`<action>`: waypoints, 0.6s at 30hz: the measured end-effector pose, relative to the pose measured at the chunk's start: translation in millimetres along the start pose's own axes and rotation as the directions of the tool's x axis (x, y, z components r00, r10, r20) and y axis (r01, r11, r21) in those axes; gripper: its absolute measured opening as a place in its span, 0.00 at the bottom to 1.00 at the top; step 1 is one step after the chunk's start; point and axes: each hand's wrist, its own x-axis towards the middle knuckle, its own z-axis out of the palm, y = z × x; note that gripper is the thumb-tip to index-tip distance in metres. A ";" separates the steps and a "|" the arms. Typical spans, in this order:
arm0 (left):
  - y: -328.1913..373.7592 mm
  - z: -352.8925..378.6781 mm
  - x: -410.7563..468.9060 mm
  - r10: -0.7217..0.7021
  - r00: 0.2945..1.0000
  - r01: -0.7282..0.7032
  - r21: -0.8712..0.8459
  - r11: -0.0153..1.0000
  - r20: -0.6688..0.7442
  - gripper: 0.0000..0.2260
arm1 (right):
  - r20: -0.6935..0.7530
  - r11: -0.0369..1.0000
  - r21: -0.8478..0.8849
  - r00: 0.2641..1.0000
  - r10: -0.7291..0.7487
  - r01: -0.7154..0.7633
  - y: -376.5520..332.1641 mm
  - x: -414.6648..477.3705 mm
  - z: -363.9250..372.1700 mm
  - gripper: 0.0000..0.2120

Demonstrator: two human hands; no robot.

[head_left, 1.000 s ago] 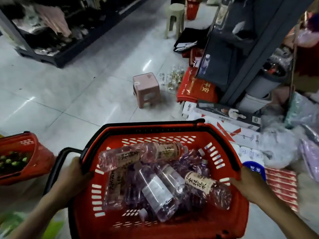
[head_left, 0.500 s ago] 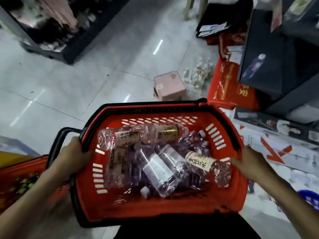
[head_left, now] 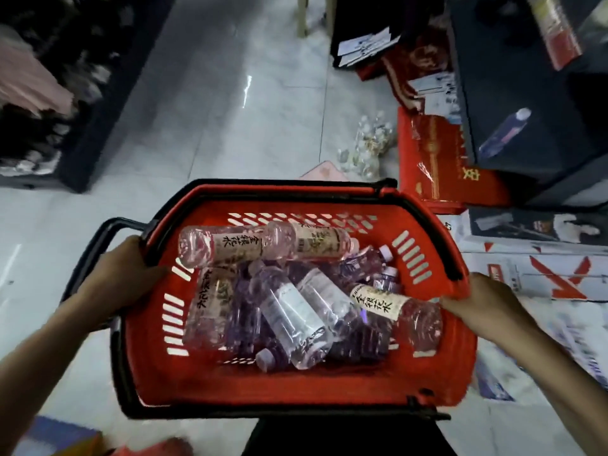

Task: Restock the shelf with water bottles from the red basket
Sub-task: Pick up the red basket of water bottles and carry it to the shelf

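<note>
Head view: left hand [head_left: 131, 274] and right hand [head_left: 487, 304] grip the red basket [head_left: 296, 388] by its sides; the shelf [head_left: 493, 77] lies past its far-right corner.

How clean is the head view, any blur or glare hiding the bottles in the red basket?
Head view: the red basket and its water bottles are sharp, with legible labels; motion blur smears the dark rack at left and the bottom edge; a glare streak marks the floor, away from the bottles; overall light is dim.
</note>
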 end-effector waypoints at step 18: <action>253.1 -84.7 392.9 0.340 0.919 -0.349 0.007 0.937 0.200 0.17 | -0.039 0.912 0.218 0.930 0.365 -0.349 -155.3 231.7 -118.4 0.16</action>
